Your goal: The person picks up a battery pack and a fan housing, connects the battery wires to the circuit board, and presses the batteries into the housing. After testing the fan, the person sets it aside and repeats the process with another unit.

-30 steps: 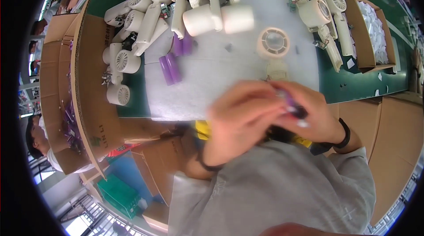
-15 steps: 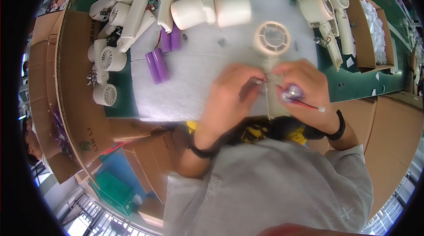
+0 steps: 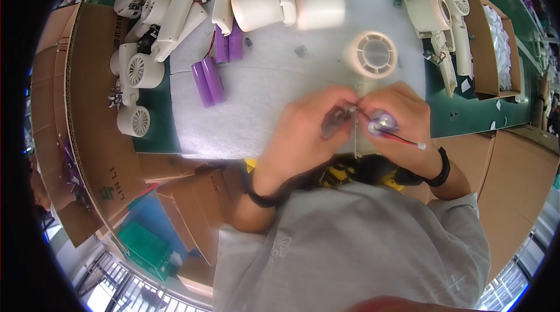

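A cream handheld fan housing [image 3: 375, 55] lies on the white mat, its round grille at the far end and its handle running under my hands. My left hand [image 3: 306, 122] pinches a small wire connector [image 3: 352, 110] above the handle, with thumb and forefinger closed. Tucked in the palm of my right hand [image 3: 408, 110] is a purple battery pack [image 3: 383, 123]. A red and black lead with a white plug [image 3: 421, 145] trails from it. The right fingertips press together at a thin dark wire beside my left fingertips; their exact grip is blurred.
Two purple battery packs [image 3: 207, 82] lie left on the white mat [image 3: 262, 113]. Cream fan housings [image 3: 256, 7] with exposed circuit boards line the back and both sides. An open carton [image 3: 493, 49] of white pieces stands right; a large cardboard box [image 3: 96, 119] stands left.
My hands have drawn together over the fan handle, the right fingertips now meeting the left at the wire. The battery pack stays in my right palm. The whole view has shifted slightly.
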{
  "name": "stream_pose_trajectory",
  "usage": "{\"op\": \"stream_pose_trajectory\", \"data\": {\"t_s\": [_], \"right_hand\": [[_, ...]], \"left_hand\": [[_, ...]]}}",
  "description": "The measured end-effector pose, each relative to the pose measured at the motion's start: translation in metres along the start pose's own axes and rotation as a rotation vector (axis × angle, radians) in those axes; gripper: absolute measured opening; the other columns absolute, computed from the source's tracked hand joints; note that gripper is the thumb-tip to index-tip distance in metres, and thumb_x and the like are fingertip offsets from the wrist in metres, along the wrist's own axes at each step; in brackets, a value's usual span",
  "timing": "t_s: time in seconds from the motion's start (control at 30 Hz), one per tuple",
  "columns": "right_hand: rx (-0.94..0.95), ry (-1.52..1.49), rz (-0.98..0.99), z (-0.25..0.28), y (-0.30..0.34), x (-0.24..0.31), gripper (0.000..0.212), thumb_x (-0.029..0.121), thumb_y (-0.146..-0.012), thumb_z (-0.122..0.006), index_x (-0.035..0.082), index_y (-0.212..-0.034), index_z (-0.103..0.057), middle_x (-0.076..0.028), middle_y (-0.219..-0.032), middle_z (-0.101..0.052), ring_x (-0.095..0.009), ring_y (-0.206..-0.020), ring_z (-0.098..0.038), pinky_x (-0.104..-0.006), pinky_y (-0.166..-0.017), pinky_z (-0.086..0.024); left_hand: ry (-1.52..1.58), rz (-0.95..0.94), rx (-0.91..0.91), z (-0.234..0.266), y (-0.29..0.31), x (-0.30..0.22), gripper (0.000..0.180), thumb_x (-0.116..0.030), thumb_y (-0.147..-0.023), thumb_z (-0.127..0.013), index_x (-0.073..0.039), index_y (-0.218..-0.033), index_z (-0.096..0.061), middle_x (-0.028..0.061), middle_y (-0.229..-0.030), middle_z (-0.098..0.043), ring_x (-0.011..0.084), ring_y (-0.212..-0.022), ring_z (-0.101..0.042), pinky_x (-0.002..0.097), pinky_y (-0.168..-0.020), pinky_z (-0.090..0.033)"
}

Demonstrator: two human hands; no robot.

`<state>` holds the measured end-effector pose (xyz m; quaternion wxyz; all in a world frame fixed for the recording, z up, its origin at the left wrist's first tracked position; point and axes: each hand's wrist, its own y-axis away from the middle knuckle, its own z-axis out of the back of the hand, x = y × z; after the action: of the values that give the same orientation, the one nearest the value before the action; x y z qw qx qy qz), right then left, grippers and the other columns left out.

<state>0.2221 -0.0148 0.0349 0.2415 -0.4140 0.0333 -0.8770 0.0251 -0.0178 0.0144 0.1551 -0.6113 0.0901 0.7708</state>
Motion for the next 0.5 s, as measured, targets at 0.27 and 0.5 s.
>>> {"op": "stream_pose_trajectory", "data": {"t_s": [0.27, 0.5], "right_hand": [[0.025, 0.059, 0.070, 0.000, -0.001, 0.001, 0.028, -0.002, -0.064, -0.074, 0.006, -0.088, -0.062, -0.005, -0.079, -0.065, -0.025, -0.073, -0.059, -0.0344, -0.061, -0.049], [0.018, 0.114, 0.098, -0.001, 0.001, 0.004, 0.029, -0.003, -0.063, -0.071, 0.006, -0.089, -0.060, -0.005, -0.078, -0.064, -0.026, -0.073, -0.059, -0.0346, -0.061, -0.049]], "left_hand": [[-0.091, -0.134, 0.017, 0.004, -0.001, 0.004, 0.031, 0.007, -0.071, -0.071, -0.005, -0.100, -0.068, 0.0099, -0.099, -0.067, 0.0250, -0.087, -0.069, 0.0298, -0.076, -0.054], [-0.136, -0.191, -0.069, -0.007, 0.006, 0.010, 0.028, 0.010, -0.071, -0.072, -0.006, -0.093, -0.070, 0.0118, -0.110, -0.061, 0.0270, -0.092, -0.066, 0.0332, -0.077, -0.054]]}}
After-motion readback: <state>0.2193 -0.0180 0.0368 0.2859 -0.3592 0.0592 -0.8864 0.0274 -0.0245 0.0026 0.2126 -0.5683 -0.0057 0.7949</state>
